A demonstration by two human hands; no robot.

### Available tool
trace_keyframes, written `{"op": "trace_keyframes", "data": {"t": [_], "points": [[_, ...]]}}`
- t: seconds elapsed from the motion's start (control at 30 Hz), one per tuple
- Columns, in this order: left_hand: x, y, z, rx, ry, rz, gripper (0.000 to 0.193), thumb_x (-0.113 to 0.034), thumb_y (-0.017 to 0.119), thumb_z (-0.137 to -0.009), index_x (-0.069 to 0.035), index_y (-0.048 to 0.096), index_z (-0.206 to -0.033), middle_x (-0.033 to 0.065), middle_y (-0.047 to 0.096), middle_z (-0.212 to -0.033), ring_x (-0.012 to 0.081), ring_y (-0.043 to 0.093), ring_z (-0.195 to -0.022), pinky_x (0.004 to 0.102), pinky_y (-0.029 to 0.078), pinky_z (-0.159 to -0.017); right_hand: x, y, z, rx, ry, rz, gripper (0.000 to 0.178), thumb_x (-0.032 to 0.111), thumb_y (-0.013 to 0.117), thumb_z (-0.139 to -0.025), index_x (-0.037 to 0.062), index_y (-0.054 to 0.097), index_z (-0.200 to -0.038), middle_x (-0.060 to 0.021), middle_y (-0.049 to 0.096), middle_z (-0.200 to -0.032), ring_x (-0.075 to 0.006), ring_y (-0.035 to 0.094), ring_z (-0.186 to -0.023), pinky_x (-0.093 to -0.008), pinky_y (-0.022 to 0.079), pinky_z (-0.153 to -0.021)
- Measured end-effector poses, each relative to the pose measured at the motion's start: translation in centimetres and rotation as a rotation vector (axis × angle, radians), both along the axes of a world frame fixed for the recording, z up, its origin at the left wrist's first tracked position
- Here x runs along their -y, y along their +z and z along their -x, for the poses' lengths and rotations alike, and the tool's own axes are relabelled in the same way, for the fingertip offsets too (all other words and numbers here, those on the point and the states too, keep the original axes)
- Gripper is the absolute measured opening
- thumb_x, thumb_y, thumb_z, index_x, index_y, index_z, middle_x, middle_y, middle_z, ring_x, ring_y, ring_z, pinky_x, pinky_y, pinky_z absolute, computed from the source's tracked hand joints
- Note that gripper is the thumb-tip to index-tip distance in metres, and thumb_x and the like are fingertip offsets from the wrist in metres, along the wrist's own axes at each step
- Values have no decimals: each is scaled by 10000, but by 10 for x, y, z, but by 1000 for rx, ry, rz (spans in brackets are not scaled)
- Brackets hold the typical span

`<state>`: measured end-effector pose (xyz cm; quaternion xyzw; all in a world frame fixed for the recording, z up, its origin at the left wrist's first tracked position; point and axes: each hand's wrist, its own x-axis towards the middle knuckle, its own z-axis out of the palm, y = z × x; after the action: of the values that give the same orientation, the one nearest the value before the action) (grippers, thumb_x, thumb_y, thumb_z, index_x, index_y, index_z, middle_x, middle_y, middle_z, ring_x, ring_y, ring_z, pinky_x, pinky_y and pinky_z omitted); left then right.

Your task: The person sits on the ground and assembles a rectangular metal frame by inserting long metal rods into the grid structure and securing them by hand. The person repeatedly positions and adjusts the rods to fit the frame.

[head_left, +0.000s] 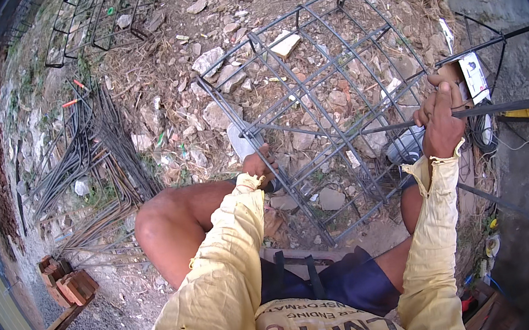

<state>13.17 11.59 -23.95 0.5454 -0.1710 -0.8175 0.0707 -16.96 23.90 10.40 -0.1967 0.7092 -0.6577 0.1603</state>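
Note:
A cage of crossed steel bars (pixel 339 61) lies tilted on rubble between my legs. My left hand (pixel 256 165) is at its left edge, its fingers closed around the edge bar. On the right, my right hand (pixel 440 120) is closed around a long dark steel bar (pixel 504 108). The thinner end of this bar reaches left over the cage, and its thicker part runs off to the right. Whether the thin end touches the cage I cannot tell. Just beyond my right hand is a small open cardboard box (pixel 474 79); what is inside is hidden.
Bundles of loose steel rods (pixel 86 155) lie at left. Another bar cage (pixel 102 19) rests at the far left. Bricks (pixel 70 284) are stacked at the lower left. Coiled dark wire (pixel 482 131) sits beside the right-hand bar. Broken stone (pixel 207 60) covers the ground.

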Motion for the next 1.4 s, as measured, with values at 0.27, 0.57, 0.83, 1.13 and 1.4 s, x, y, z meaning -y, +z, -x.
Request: {"op": "trace_keyframes", "data": {"t": [0.27,0.57,0.83,1.13,1.4], "points": [[3,11,70,993,-563,642,788,-640,623,-815,102,615,-1079,214,695,-879,321,691,-809,426,523,-712,-19,0,7,-16,101,-1,328,271,373,-1054,-10,522,-1137,50,250,-555,-52,251,-454,-249,268,-448],[28,52,72,878,-426,438,855,-736,613,-729,66,689,-1012,282,678,-1000,387,663,-991,439,503,-872,-22,-1,9,29,220,52,315,255,357,-1059,-13,493,-1151,43,252,-549,-60,233,-454,-253,258,-461],[16,42,71,912,-255,571,808,-693,583,-798,80,674,-1013,279,682,-955,361,690,-915,440,517,-822,-21,-3,7,5,254,70,305,257,354,-1061,-7,492,-1127,43,249,-554,-61,224,-453,-256,248,-459],[7,5,55,497,-18,448,641,-504,772,-767,54,587,-1022,110,641,-676,206,641,-525,323,511,-495,-19,-5,3,17,166,74,306,265,355,-1059,-4,490,-1118,40,250,-551,-66,230,-446,-261,278,-462],[18,30,60,449,13,308,523,-465,794,-760,14,585,-766,89,620,-715,172,581,-482,301,482,-447,-30,-7,-5,1,52,99,283,257,360,-1057,8,490,-1094,39,246,-546,-68,226,-441,-264,274,-457]]}}
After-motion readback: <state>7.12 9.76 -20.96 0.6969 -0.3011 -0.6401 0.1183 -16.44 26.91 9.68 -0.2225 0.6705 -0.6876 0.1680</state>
